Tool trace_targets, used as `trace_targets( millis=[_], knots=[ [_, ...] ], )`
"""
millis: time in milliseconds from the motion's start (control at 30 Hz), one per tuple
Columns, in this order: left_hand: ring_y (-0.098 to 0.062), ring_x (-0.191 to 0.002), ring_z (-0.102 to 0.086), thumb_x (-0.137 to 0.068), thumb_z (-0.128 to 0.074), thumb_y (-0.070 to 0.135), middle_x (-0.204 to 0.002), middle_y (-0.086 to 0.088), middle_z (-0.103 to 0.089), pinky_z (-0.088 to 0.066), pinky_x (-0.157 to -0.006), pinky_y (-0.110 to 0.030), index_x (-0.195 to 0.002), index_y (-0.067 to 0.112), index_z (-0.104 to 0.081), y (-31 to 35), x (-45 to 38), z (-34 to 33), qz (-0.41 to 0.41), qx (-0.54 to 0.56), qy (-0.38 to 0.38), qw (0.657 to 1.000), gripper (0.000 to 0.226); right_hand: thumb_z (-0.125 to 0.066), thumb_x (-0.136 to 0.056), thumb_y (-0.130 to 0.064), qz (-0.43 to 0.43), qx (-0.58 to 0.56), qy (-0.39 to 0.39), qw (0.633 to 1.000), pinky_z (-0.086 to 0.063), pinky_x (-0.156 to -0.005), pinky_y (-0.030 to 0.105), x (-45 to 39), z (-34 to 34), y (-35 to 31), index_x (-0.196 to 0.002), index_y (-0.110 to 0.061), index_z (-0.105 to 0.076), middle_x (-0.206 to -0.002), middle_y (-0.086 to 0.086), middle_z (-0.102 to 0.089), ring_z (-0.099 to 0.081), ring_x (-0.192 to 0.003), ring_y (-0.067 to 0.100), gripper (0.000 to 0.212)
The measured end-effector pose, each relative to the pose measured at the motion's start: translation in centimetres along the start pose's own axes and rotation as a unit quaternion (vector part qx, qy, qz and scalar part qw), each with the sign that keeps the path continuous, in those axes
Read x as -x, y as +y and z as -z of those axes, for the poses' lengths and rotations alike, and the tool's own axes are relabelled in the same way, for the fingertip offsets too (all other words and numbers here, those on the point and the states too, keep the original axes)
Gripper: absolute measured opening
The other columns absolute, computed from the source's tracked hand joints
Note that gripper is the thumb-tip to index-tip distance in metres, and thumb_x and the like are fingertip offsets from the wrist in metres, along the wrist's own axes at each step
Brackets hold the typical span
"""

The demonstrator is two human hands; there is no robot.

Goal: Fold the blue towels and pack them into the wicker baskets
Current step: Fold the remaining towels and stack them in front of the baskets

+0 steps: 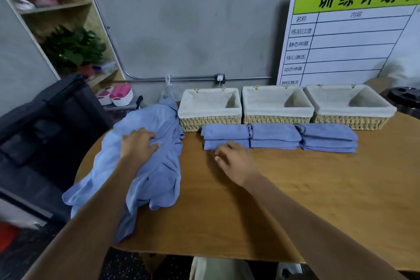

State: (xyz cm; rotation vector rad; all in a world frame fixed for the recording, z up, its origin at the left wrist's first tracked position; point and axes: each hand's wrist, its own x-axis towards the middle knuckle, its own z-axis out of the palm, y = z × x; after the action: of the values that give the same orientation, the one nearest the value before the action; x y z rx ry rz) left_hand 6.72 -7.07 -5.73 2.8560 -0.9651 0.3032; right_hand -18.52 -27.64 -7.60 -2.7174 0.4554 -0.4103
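A heap of unfolded blue towels [156, 166] lies on the left part of the wooden table [295, 200], hanging over its edge. My left hand [136, 143] rests on top of the heap, fingers curled into the cloth. Three stacks of folded blue towels sit in a row: left stack [225, 135], middle stack [275, 135], right stack [327, 137]. My right hand [234, 159] hovers just in front of the left stack, fingers apart, holding nothing. Behind the stacks stand three lined wicker baskets, left [209, 107], middle [276, 104], right [348, 104], with nothing inside.
A white schedule board [350, 36] leans on the grey wall at the back right. A black round object [406, 100] sits at the far right. Dark bags [45, 125] and a shelf with plants [72, 45] stand to the left of the table.
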Motion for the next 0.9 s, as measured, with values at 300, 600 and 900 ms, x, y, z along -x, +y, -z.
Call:
trace_targets(
  millis=[300, 600, 900],
  knots=[
    [0.002, -0.071, -0.054, -0.093, -0.068, 0.022, -0.073, 0.015, -0.065, -0.041, -0.070, -0.012, -0.080, 0.026, -0.068, 2.1, -1.7, 10.2, -0.031, 0.404, 0.149, 0.902, 0.014, -0.053, -0.101, -0.031, 0.056, -0.133, 0.024, 0.989, -0.046, -0.087, 0.038, -5.0, 3.9, -3.5, -0.122, -0.019, -0.063, -0.109, 0.002, -0.055, -0.055, -0.106, 0.024, 0.026],
    [0.008, -0.089, -0.062, -0.092, -0.071, 0.023, -0.091, 0.012, -0.074, -0.045, -0.085, -0.015, -0.098, 0.014, -0.075, 12.1, 0.7, 33.4, -0.307, 0.228, 0.137, 0.914, 0.011, -0.056, -0.101, -0.017, 0.213, -0.367, 0.115, 0.898, -0.041, -0.103, 0.022, -7.4, 22.9, -9.9, -0.140, -0.008, -0.047, -0.135, 0.001, -0.052, -0.052, -0.119, 0.007, 0.042],
    [-0.011, -0.090, -0.068, -0.088, -0.063, 0.052, -0.095, 0.005, -0.076, -0.051, -0.085, -0.030, -0.097, 0.021, -0.076, 20.3, 1.4, 36.8, -0.342, 0.144, 0.196, 0.908, 0.035, -0.057, -0.101, -0.023, 0.116, -0.495, 0.090, 0.856, -0.045, -0.075, 0.034, -1.6, 26.8, -5.1, -0.089, -0.017, -0.060, -0.086, 0.001, -0.059, -0.054, -0.085, 0.014, 0.013]
  ],
)
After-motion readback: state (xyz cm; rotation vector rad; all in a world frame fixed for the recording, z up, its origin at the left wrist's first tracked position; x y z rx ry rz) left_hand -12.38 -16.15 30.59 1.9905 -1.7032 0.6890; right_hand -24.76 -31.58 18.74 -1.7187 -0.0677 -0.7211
